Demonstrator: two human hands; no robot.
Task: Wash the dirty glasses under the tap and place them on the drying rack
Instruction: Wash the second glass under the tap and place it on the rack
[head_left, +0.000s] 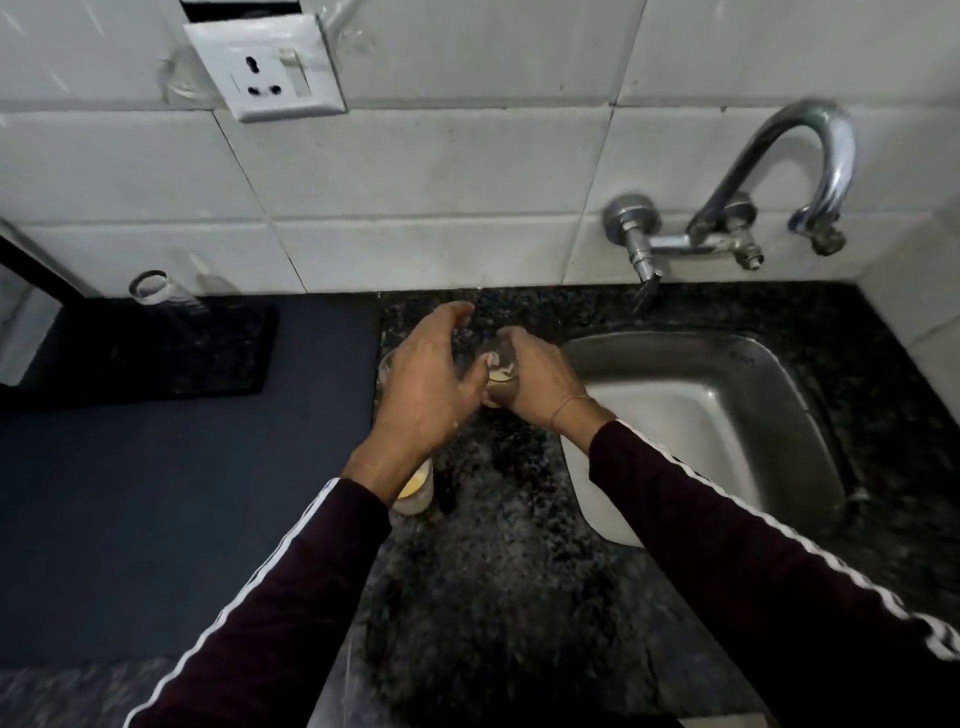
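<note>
My right hand (540, 384) grips a dirty glass (500, 382) with pale residue inside, on the dark granite counter just left of the steel sink (769, 415). My left hand (426, 379) hovers with spread fingers over another glass (387, 366), whose rim peeks out at its left side; I cannot tell whether it touches it. A third dirty glass (415, 491) with yellowish residue stands below my left wrist. The chrome tap (810, 171) curves from the wall above the sink; no water runs. A clear glass (156, 291) stands on a black mat (218, 353) at the left.
A dark blue surface (156, 519) covers the counter at the left. A white wall socket (270, 73) sits on the tiled wall. The granite counter (519, 597) runs toward me between my sleeves. A dark object (31, 280) stands at the far left edge.
</note>
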